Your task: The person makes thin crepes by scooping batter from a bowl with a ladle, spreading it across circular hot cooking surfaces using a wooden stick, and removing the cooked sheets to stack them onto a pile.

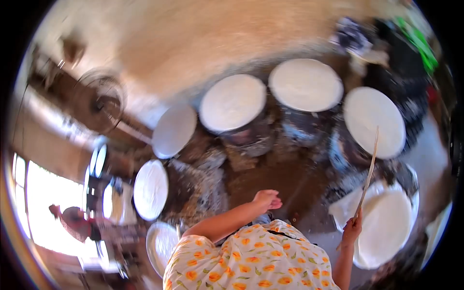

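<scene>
My right hand (352,231) is closed around a long thin wooden stick (369,176). The stick points up and away, and its far tip overlaps the round white top (374,121) of a dark pot-like stand. Beside that hand, on the right, lies a large round white sheet-like surface (385,229) with pale cloth-like material at its left edge. My left hand (267,199) is in front of my body with its fingers curled in, and nothing shows in it. It hangs over the brown floor, apart from the stands.
Several dark stands with round white tops (233,104) curve around me. A fan (100,101) stands at the left, and another person (75,223) is by the bright window. Dark bags and a green cloth (418,46) lie at the upper right. Motion blurs the surroundings.
</scene>
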### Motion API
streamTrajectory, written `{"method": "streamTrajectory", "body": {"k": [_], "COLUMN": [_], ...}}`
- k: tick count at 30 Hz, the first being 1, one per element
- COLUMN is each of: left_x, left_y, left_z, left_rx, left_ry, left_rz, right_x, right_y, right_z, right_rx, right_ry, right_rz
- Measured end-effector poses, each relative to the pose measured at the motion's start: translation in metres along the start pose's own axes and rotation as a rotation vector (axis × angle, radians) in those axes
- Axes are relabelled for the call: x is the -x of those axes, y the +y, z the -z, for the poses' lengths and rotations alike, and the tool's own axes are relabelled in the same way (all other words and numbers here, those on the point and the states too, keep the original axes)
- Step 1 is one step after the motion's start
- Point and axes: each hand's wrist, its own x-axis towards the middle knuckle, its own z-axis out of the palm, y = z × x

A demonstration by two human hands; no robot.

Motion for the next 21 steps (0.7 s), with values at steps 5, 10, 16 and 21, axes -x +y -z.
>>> {"method": "streamTrajectory", "body": {"k": [5,10,16,21], "left_x": [0.069,0.058,0.06,0.07], "left_y": [-0.078,-0.253,-0.28,-0.226], "left_z": [0.164,0.295,0.338,0.398], "left_rx": [0.43,1.488,1.738,1.866], "left_ry": [0.381,0.356,0.372,0.32], "left_rz": [-0.122,0.016,-0.268,-0.456], "right_x": [-0.049,0.008,0.106,0.211], "right_y": [-0.008,-0.092,-0.132,-0.164], "right_z": [-0.103,-0.22,-0.368,-0.474], "right_rx": [0.321,0.497,0.502,0.518], "right_ry": [-0.368,-0.723,-1.166,-1.43], "right_rz": [0.487,0.881,1.098,1.365]}}
